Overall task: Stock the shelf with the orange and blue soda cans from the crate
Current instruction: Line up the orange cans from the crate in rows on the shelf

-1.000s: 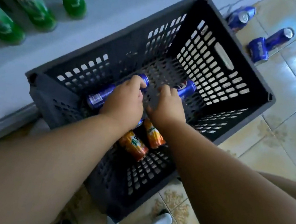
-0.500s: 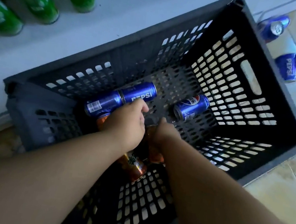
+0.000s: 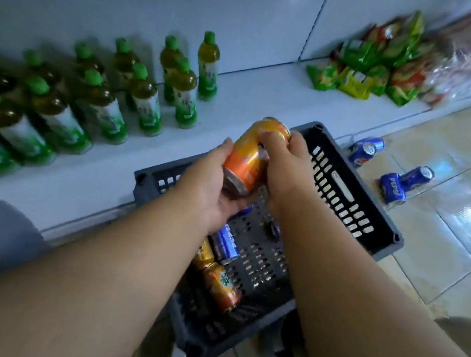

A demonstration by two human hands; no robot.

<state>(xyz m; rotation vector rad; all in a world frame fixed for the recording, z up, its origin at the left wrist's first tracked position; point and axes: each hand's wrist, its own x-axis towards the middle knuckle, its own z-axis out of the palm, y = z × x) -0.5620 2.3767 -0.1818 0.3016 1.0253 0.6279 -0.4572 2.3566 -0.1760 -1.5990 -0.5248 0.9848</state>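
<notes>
Orange cylindrical can (image 3: 251, 156), hand-gripped

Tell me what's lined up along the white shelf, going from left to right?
On the shelf: green-capped tea bottles → a bare stretch of shelf, with the orange can held up in front of it by the left hand and right hand → green and red snack bags.
</notes>
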